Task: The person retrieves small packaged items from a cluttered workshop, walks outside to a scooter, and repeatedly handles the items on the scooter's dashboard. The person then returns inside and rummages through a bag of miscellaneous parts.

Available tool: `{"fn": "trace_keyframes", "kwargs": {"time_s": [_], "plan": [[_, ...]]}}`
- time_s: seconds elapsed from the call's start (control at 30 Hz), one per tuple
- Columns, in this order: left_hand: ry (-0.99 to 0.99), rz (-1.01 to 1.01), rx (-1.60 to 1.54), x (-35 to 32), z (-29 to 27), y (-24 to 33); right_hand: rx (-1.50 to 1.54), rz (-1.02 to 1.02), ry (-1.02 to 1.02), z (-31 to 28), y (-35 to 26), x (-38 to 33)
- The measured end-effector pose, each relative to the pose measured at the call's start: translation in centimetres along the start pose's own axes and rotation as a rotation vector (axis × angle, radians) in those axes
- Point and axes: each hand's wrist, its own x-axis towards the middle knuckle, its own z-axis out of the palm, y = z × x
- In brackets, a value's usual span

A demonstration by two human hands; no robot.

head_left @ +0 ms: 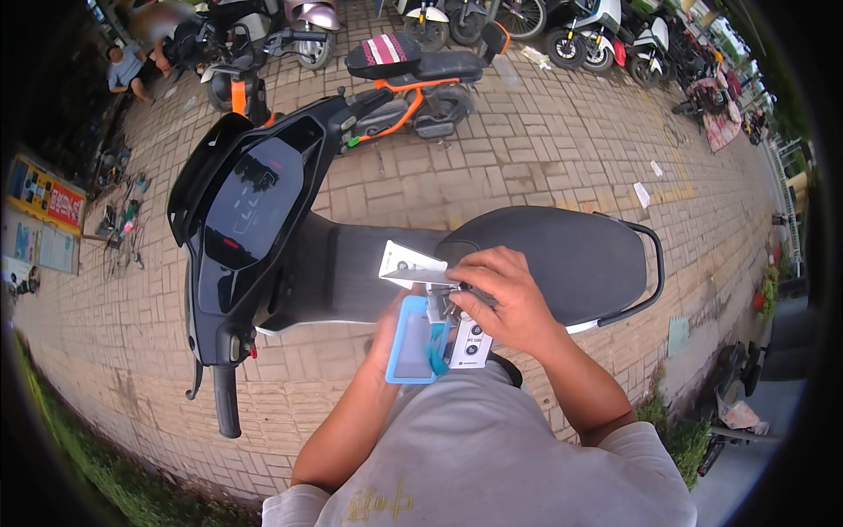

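Hands meet at chest height: left hand point(386, 329) grips a blue-cased phone point(411, 341), right hand point(502, 299) pinches white cards point(413, 265) and what look like keys above it. Cards are out and in hand; the black scooter point(263, 228) beyond stands untouched, seat point(562, 250) closed. Ground is brick paving point(527, 149); an orange-framed scooter point(413, 88) and more parked scooters line the far edge.

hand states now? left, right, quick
Left hand: mostly hidden, closed around a blue-cased phone.
Right hand: closed, pinching white cards and what looks like keys above the phone.
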Motion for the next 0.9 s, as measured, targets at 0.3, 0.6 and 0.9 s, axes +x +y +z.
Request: {"fn": "trace_keyframes", "kwargs": {"time_s": [0.3,0.6,0.9], "plan": [[0.072,0.219,0.096,-1.5,0.3,0.7,1.364,0.474,0.349,2.1,2.9,-2.1],[-0.021,0.346,0.146,-2.5,0.5,1.4,0.859,-0.199,-0.067,1.5,5.6,-5.3],[-0.069,0.38,0.172,-2.4,-0.7,1.3,1.417,0.728,-0.071,4.5,3.7,-4.6]]}}
